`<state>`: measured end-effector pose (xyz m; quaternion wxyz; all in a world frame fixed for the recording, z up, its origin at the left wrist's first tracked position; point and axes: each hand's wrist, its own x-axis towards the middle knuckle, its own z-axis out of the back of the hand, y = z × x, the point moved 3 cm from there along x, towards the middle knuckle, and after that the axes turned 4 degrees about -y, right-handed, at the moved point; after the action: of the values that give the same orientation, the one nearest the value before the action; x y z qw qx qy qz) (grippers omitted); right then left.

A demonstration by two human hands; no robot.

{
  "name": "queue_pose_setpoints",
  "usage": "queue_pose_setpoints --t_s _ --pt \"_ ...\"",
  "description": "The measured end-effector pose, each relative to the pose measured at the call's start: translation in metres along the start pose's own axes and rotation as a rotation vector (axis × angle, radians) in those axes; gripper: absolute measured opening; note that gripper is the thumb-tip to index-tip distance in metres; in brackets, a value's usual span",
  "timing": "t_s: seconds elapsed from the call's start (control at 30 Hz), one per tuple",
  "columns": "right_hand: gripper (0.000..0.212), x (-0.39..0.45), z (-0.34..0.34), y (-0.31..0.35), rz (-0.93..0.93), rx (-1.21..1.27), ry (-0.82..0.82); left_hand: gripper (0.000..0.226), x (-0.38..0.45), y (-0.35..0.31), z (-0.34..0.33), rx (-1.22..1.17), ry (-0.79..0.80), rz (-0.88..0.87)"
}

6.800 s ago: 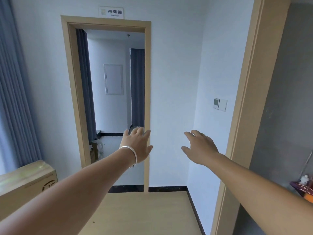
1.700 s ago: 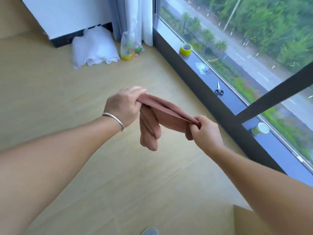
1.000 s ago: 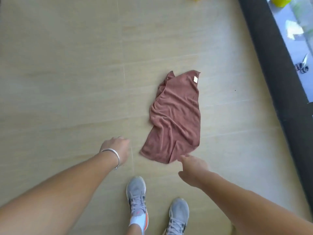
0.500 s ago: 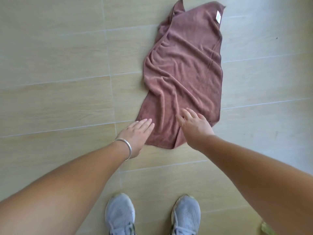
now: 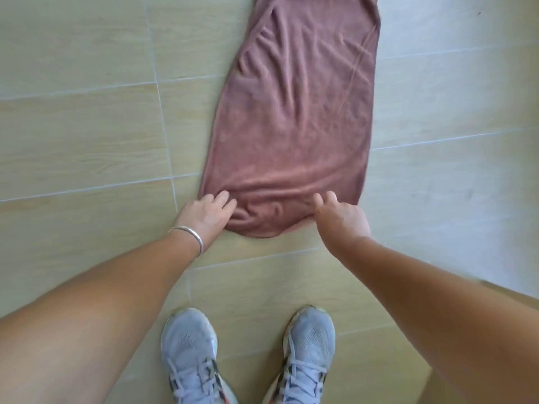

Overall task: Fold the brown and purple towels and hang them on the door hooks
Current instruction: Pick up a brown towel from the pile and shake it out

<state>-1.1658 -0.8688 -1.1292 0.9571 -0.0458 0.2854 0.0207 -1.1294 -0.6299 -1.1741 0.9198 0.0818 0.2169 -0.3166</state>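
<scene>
View from above, looking straight down at a floor of pale wood-grain tiles (image 5: 87, 135) with thin light joints. A reddish-brown, soft, rectangular towel (image 5: 294, 118) lies spread flat on the floor, running away from the person, its far end cut off by the top edge of the picture. Wrinkles run along its length, and the near edge is bunched into small folds.

Both bare arms reach down to that near edge. The left hand (image 5: 204, 212), with a thin silver bangle (image 5: 189, 233) on the wrist, has its fingers curled into the cloth at the near left corner, gripping it. The right hand (image 5: 341, 215) has its fingers bent down onto the near right corner, pinching the cloth there; the fingertips are partly hidden by the hand itself.

Below the hands, two light grey mesh trainers (image 5: 189, 354) with grey laces stand side by side on the tiles, just short of the towel.
</scene>
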Motion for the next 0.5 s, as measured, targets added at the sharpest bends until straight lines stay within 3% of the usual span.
queue_pose_setpoints --t_s 0.1,0.23,0.4,0.5 --pt "0.034 -0.042 0.008 -0.007 -0.066 -0.047 0.136 0.031 -0.046 -0.015 0.018 0.114 0.181 -0.031" --pt "0.038 -0.096 0.024 0.000 -0.033 -0.093 0.235 0.029 -0.108 -0.033 0.045 0.044 0.320 -0.029" --pt "0.032 -0.142 0.071 0.011 0.076 -0.175 0.289 0.027 -0.168 -0.033 0.090 0.050 0.546 0.023" --pt "0.033 -0.142 0.125 0.005 0.060 -0.129 0.254 0.038 -0.175 -0.001 0.134 0.089 0.575 0.109"
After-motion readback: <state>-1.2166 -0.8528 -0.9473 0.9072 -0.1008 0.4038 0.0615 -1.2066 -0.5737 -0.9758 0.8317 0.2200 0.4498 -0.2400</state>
